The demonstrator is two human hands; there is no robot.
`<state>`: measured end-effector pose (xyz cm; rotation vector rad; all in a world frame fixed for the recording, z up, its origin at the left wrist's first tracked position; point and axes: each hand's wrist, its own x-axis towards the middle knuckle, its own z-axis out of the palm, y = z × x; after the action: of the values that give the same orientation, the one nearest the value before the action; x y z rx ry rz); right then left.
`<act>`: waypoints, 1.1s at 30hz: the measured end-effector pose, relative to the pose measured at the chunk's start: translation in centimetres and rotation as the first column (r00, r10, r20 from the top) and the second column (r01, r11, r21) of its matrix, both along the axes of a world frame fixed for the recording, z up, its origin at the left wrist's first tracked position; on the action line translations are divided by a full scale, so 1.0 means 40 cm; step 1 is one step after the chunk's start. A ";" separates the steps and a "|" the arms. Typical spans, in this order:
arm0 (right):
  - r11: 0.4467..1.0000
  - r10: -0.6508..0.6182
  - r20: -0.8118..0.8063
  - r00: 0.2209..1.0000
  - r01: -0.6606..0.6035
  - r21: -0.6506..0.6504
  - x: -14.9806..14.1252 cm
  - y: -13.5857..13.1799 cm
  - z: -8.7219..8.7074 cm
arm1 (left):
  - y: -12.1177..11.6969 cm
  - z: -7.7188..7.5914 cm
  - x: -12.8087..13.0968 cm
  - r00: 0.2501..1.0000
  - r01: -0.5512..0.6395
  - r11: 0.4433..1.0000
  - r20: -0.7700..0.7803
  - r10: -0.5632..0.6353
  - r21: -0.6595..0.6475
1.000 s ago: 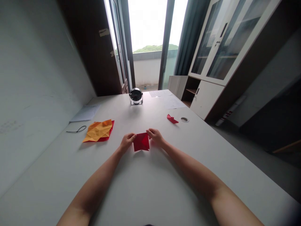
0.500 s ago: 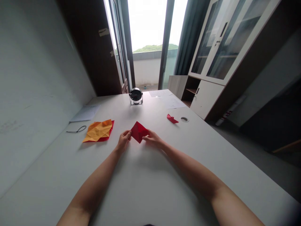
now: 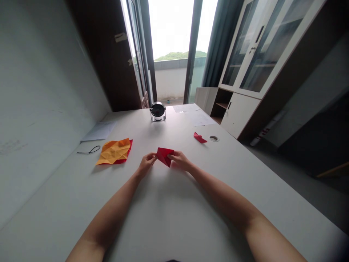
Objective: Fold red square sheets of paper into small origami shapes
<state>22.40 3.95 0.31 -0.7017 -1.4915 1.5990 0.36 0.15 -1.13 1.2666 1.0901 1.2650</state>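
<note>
A folded piece of red paper (image 3: 164, 155) is held just above the white table, tilted, with one corner pointing down. My left hand (image 3: 147, 162) pinches its left corner between thumb and fingers. At its right side my right hand (image 3: 179, 159) grips the edge, the thumb lying on the near face. Off to the left lie creased orange paper (image 3: 113, 152) and, partly hidden beneath it, a red sheet (image 3: 129, 150). Right of my hands rests a small folded red paper boat (image 3: 200, 137).
A round black-and-silver device (image 3: 157, 111) stands toward the table's far end. A black cable tie (image 3: 89, 150) and white sheets (image 3: 99, 131) lie at left. More papers (image 3: 201, 119) are at the far right, near a round cable hole (image 3: 214, 138).
The red paper has turned from an upright diamond to a tilted shape with a flatter top edge. Both hands have shifted slightly to the right with it.
</note>
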 end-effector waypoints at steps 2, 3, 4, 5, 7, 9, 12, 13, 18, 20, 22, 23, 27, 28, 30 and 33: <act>1.000 0.015 0.021 1.000 -0.015 -0.018 -0.001 -0.003 0.000 | -0.001 0.000 0.001 0.999 0.016 1.000 -0.032 -0.016 0.020; 0.999 0.022 0.028 0.999 -0.021 -0.023 -0.001 -0.005 0.001 | -0.002 0.001 0.001 0.999 0.028 0.999 -0.048 -0.026 0.033; 0.999 0.032 0.034 0.999 -0.031 -0.023 -0.001 -0.007 0.003 | -0.003 0.003 0.002 0.997 0.041 0.998 -0.062 -0.038 0.047; 0.999 0.040 0.040 0.998 -0.039 -0.016 -0.002 -0.010 0.005 | -0.005 0.006 0.002 0.996 0.054 0.997 -0.072 -0.049 0.062; 0.999 0.049 0.070 0.996 -0.050 0.015 -0.002 -0.015 0.011 | -0.009 0.015 0.002 0.994 0.078 0.993 -0.078 -0.072 0.084; 0.998 0.035 0.127 0.991 -0.042 0.056 -0.003 -0.018 0.015 | -0.013 0.022 0.003 0.994 0.091 0.993 -0.063 -0.086 0.081; 0.988 -0.003 0.208 0.978 -0.029 0.149 -0.004 -0.016 0.012 | -0.017 0.027 0.004 0.996 0.085 0.995 -0.030 -0.084 0.047; 0.981 -0.016 0.218 0.976 -0.027 0.191 -0.004 -0.013 0.009 | -0.017 0.027 0.004 0.996 0.082 0.996 -0.023 -0.081 0.040; 0.938 -0.129 0.247 0.961 0.037 0.345 -0.003 0.012 -0.014 | -0.020 0.026 0.004 0.992 0.093 0.994 -0.089 -0.088 0.052; 0.923 -0.175 0.276 0.945 0.061 0.379 -0.002 0.019 -0.021 | -0.021 0.026 0.006 0.988 0.108 0.992 -0.117 -0.099 0.071; 0.910 -0.214 0.295 0.931 0.081 0.406 -0.001 0.024 -0.027 | -0.022 0.025 0.009 0.987 0.115 0.990 -0.119 -0.105 0.077; 0.909 -0.228 0.304 0.925 0.090 0.407 -0.002 0.025 -0.029 | -0.022 0.024 0.010 0.988 0.114 0.991 -0.112 -0.105 0.075; 0.944 -0.210 0.316 0.925 0.107 0.312 -0.004 0.026 -0.041 | -0.019 0.015 0.015 0.993 0.105 0.991 -0.060 -0.101 0.078; 0.951 -0.198 0.302 0.932 0.109 0.288 -0.004 0.027 -0.044 | -0.017 0.012 0.016 0.994 0.099 0.991 -0.047 -0.096 0.085; 0.954 -0.201 0.276 0.940 0.123 0.274 -0.004 0.028 -0.047 | -0.014 0.008 0.015 0.995 0.095 0.991 -0.037 -0.092 0.097; 0.944 -0.238 0.290 0.927 0.151 0.293 -0.001 0.032 -0.047 | -0.013 0.005 0.012 0.994 0.099 0.989 -0.055 -0.093 0.111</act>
<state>22.37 5.22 -1.57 -0.9569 -1.7682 1.1407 0.84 -0.35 -0.92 1.4259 0.9913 1.2427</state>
